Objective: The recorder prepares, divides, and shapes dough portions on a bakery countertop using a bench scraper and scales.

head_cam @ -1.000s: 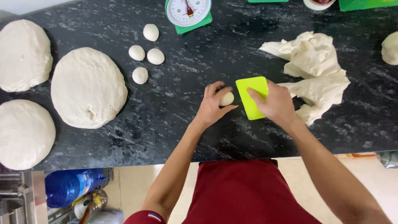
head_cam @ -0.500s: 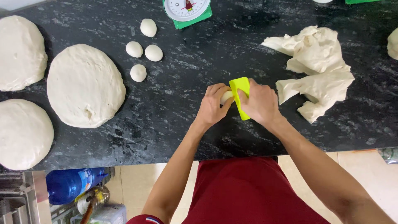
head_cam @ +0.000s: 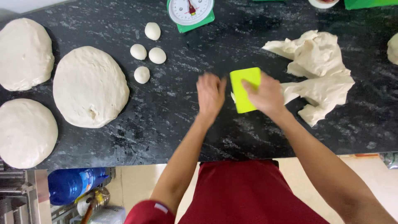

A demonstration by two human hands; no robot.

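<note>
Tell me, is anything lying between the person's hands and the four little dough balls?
Nothing visible does. Bare black counter lies between the left hand and the four small dough balls. The right hand holds a yellow-green scraper.

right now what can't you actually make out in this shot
- Small dough piece, head view: only a sliver shows, behind the lime green scraper in the right hand.
- Left hand, head view: motion-blurred, so finger pose and any contact with the dough are unclear.
- Green-based kitchen scale, head view: cut off by the top edge.
- Dough lump, head view: cut off by the right edge.
- Blue bottle under the black counter: partly hidden.
</note>
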